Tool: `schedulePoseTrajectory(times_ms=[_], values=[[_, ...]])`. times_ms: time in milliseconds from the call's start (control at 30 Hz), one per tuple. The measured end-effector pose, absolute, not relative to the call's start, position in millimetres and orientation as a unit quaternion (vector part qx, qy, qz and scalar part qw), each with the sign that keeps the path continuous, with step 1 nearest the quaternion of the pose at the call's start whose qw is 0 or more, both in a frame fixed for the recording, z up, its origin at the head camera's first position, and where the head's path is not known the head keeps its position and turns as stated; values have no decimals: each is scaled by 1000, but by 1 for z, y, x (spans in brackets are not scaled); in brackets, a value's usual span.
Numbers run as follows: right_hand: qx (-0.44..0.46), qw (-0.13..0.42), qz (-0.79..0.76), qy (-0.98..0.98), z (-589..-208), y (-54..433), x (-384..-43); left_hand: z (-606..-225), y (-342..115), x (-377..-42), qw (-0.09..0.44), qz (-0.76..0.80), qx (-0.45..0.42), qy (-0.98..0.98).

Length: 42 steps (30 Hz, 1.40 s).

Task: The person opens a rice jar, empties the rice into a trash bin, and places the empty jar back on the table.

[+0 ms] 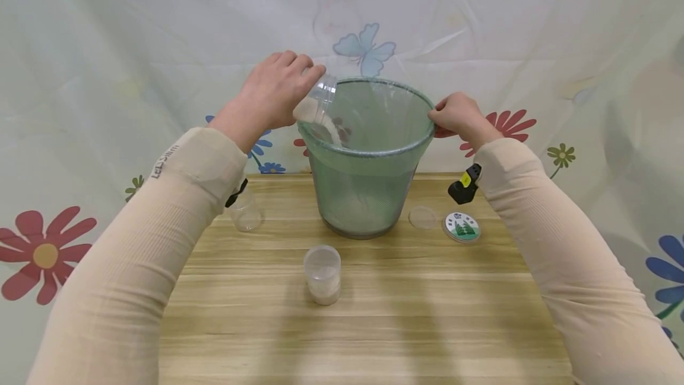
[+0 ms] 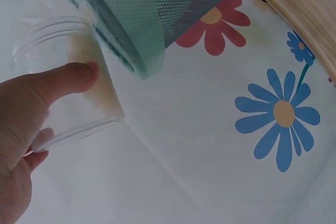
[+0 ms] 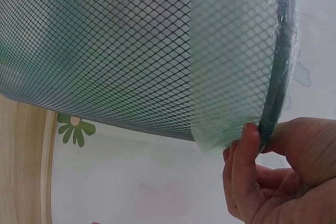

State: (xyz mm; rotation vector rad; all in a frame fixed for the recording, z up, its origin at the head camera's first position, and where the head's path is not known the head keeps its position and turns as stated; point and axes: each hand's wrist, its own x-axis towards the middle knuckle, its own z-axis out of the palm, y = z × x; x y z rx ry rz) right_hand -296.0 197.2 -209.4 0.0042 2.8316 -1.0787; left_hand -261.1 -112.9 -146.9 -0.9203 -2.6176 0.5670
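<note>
My left hand grips a clear plastic jar, tipped over the left rim of a mesh wastebasket. Pale grainy stuff streams from the jar's mouth into the basket, and more of it lies along the jar's lower side. The basket is lined with a thin green plastic bag folded down over its rim. My right hand pinches the right side of that rim, thumb on one side and fingers on the other, as the right wrist view shows.
In front of the basket, a clear jar stands upright with pale contents at its bottom. Another clear jar is partly behind my left sleeve. A clear disc and a round lid with a green-and-white label lie right of the basket. A flowered curtain hangs behind the table.
</note>
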Motion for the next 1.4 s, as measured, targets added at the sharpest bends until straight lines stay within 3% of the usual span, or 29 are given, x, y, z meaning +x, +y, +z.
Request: schedulePoseTrajectory(times_ms=[1400], values=[[0, 56, -350, 935, -211, 198, -296, -159, -109, -265, 205, 209, -346, -891]])
